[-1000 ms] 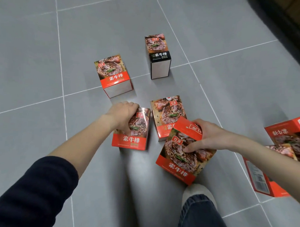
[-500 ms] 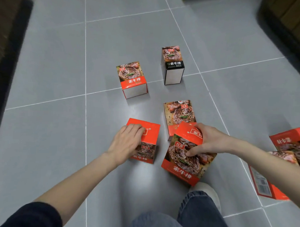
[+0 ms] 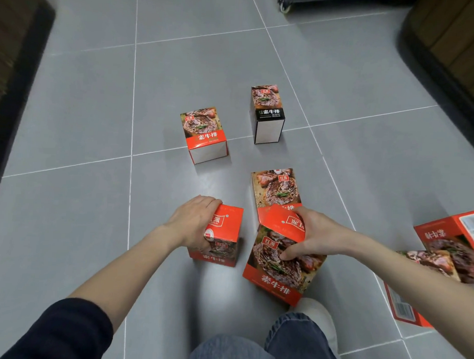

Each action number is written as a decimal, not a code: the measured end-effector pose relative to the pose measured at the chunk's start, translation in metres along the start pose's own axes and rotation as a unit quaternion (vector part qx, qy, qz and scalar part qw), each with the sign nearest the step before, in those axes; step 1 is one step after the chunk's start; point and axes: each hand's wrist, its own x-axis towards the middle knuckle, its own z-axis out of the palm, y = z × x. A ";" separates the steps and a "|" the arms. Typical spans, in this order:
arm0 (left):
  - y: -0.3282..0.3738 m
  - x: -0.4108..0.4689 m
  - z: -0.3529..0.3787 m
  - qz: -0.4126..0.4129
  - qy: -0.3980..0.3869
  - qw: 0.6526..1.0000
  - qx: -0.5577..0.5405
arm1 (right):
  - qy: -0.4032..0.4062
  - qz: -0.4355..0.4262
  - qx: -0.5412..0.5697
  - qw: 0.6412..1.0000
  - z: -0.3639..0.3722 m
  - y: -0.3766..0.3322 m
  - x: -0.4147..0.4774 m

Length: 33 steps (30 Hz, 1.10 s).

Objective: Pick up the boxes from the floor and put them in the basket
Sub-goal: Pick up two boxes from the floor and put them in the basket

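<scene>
On a grey tiled floor (image 3: 85,107) with pale grout lines, a person's left hand (image 3: 192,220) clamps a red-topped box (image 3: 224,232). At its 3 o'clock, the right hand (image 3: 317,236) grips a tilted box (image 3: 278,264). A red-banded box (image 3: 204,132) and a black-banded box (image 3: 268,110) stand toward 12 o'clock. Dark furniture (image 3: 12,50) borders the floor at 9 o'clock.

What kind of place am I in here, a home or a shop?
Likely a room indoors, perhaps a home, though that is uncertain: a grey tiled floor, wooden furniture along the right edge, a castor at the top, and food boxes loose on the floor.
</scene>
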 end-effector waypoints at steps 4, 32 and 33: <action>0.004 -0.003 -0.009 -0.037 -0.018 0.998 -0.041 | -0.013 -0.002 0.010 1.000 -0.009 -0.005 -0.002; 0.176 -0.259 -0.518 0.094 -0.039 0.994 -0.023 | 0.163 0.053 -0.007 0.985 -0.230 -0.242 -0.480; 0.190 -0.268 -0.532 0.107 -0.038 0.993 -0.011 | 0.173 0.058 -0.008 0.983 -0.233 -0.246 -0.503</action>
